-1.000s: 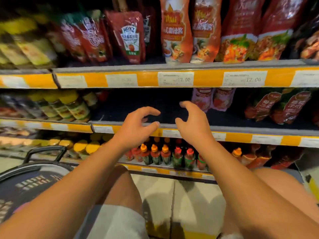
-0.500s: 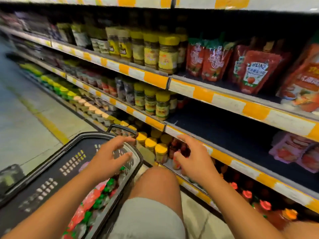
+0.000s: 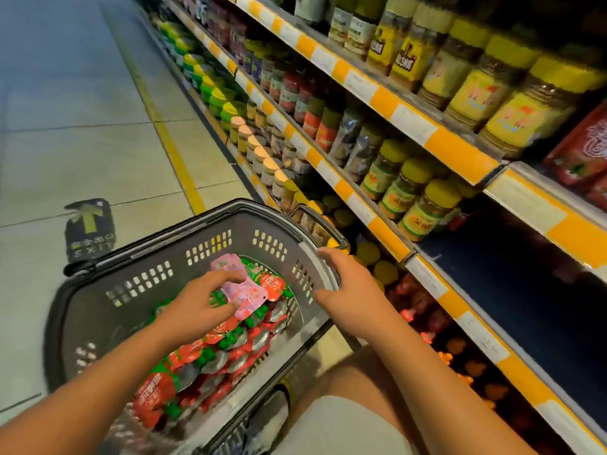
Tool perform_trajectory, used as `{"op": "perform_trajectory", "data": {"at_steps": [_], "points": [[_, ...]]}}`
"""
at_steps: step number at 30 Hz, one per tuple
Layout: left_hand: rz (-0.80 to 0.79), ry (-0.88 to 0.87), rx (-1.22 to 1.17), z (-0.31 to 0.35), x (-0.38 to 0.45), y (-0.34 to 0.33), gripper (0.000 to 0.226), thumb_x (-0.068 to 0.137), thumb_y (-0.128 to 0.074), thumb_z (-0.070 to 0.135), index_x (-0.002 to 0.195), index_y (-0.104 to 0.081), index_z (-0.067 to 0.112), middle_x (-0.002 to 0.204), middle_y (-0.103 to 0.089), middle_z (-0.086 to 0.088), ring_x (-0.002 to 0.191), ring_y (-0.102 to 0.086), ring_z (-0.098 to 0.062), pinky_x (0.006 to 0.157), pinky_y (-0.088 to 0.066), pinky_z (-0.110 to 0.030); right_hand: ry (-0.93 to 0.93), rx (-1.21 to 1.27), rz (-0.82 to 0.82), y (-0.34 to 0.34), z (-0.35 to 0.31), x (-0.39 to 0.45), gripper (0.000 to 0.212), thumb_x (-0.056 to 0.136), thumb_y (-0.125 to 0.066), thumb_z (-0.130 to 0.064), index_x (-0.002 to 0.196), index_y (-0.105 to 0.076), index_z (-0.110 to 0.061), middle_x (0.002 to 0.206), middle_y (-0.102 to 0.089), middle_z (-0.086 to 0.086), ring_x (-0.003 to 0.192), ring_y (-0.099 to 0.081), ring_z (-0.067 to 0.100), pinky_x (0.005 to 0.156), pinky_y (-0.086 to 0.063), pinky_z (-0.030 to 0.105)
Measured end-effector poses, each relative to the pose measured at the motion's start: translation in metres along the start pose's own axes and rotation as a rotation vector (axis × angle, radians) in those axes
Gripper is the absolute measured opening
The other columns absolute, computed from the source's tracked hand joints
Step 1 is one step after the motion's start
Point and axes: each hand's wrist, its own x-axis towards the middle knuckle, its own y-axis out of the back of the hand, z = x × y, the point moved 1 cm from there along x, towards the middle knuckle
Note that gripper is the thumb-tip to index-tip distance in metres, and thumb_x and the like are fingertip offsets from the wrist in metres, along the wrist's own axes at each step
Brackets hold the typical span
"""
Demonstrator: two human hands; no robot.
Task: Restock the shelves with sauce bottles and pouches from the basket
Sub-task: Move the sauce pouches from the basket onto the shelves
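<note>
1. The gaze has been swung from the shelf [image 3: 387, 231] down to the basket [image 3: 157, 254].
2. A pink pouch [image 3: 244, 290] is now pinched by the left hand [image 3: 197, 307].
3. The right hand [image 3: 348, 287], fingers spread and empty, is held over the rim; another restocking trip is judged underway.

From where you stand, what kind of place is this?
Most likely a supermarket aisle. Long shelves with orange-and-white price strips carry rows of yellow-lidded jars, and a dark plastic shopping basket full of red sauce pouches sits on the tiled floor, where the left hand reaches in.
</note>
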Motion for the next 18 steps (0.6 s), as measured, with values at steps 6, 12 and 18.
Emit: {"op": "perform_trajectory", "data": {"at_steps": [6,12,18], "points": [[0.023,0.083,-0.013,-0.043,0.016,-0.005,0.045,0.092,-0.073,0.024,0.134,-0.062,0.033,0.142,-0.056,0.016,0.131,-0.05,-0.003,0.109,-0.038,-0.028,-0.007,-0.057,-0.136,-0.048,-0.024,0.073,0.071,0.09,-0.071,-0.023,0.154,-0.04,-0.022,0.157,-0.045,0.0,0.13,-0.053,0.016,0.09,-0.043,0.028],[0.078,0.204,-0.002,-0.088,0.031,-0.026,0.049,0.085,-0.074,0.019,0.133,-0.065,0.024,0.139,-0.061,0.005,0.129,-0.055,-0.014,0.108,-0.043,-0.03,-0.086,-0.163,-0.271,-0.101,-0.023,0.12,0.068,0.087,-0.071,-0.022,0.149,-0.043,-0.016,0.145,-0.055,0.008,0.092,-0.057,0.014,0.083,-0.049,0.037],[0.016,0.217,0.048,-0.111,0.048,-0.067,0.058,0.084,-0.076,0.025,0.139,-0.059,0.02,0.144,-0.047,0.003,0.132,-0.049,-0.018,0.107,-0.038,-0.024,-0.221,-0.259,-0.284,-0.137,0.023,0.136,0.023,0.087,-0.067,-0.018,0.108,-0.06,-0.013,0.112,-0.069,0.015,0.101,-0.066,0.036,0.08,-0.054,0.04]]}}
